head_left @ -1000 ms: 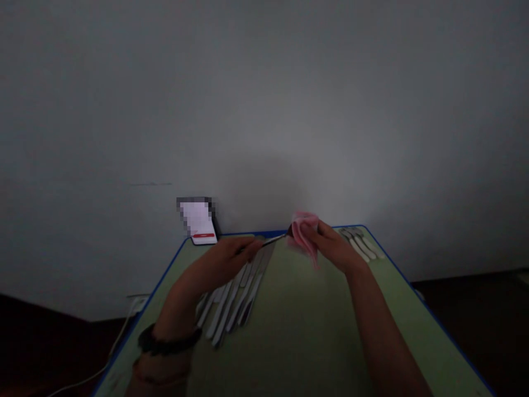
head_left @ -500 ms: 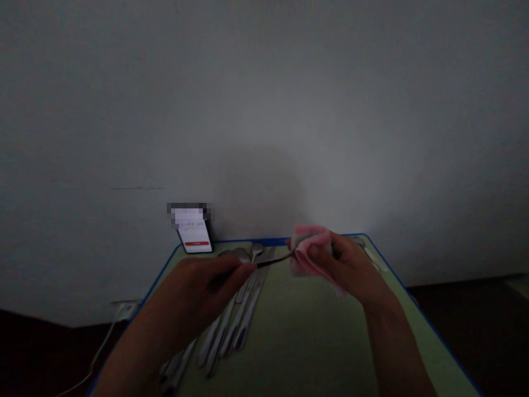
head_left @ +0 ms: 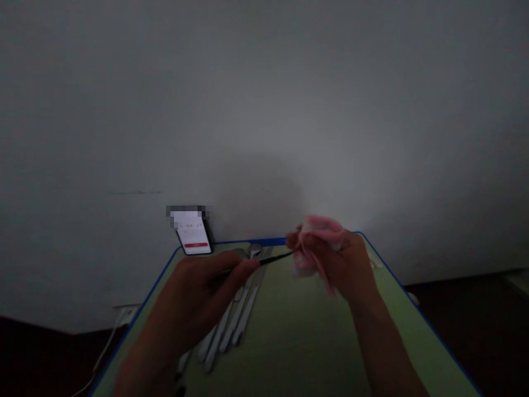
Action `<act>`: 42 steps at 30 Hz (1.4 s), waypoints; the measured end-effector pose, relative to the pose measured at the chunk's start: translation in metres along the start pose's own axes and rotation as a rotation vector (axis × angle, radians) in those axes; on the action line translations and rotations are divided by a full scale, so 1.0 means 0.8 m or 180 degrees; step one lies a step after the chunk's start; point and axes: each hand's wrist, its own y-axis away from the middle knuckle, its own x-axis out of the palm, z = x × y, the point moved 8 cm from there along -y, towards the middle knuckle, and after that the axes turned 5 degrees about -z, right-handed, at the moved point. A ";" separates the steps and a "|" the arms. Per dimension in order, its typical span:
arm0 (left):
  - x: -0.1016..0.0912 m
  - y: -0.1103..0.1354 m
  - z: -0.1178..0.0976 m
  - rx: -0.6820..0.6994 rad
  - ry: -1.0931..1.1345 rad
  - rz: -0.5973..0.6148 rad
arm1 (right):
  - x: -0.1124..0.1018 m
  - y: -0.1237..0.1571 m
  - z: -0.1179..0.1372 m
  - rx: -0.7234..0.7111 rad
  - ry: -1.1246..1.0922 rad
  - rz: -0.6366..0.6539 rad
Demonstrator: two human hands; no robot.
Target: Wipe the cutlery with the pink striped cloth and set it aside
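My left hand [head_left: 206,286] is closed round the handle of a thin metal utensil [head_left: 275,257] that points right, above the green table [head_left: 306,342]. My right hand [head_left: 347,264] grips a crumpled pink cloth [head_left: 320,237] wrapped over the far end of that utensil, so its head is hidden. Below my left hand lies a row of several silver utensils [head_left: 235,320], with spoon bowls [head_left: 254,250] showing near the back edge.
A lit phone [head_left: 192,234] leans against the grey wall at the table's back left. A white cable [head_left: 103,353] hangs off the left side. The table has a blue rim [head_left: 425,325]. More cutlery [head_left: 374,262] peeks out behind my right hand.
Both hands have come nearer the camera with the utensil held between them. My right hand has turned the pink cloth over the utensil's end. The view dipped slightly.
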 end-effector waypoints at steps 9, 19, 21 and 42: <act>0.040 -0.006 -0.033 0.0033 0.0458 0.0123 | 0.011 0.012 -0.008 0.0003 -0.1808 -0.1326; 0.066 -0.009 -0.024 0.0163 0.0456 0.0659 | 0.021 0.002 -0.026 0.0314 -0.1836 -0.0824; 0.065 -0.005 -0.024 0.0187 0.0410 0.0771 | 0.017 -0.002 -0.020 0.0209 -0.1719 -0.0682; 0.080 0.006 -0.006 -0.0091 0.0526 0.1353 | -0.004 -0.010 -0.039 0.0561 -0.2416 -0.1001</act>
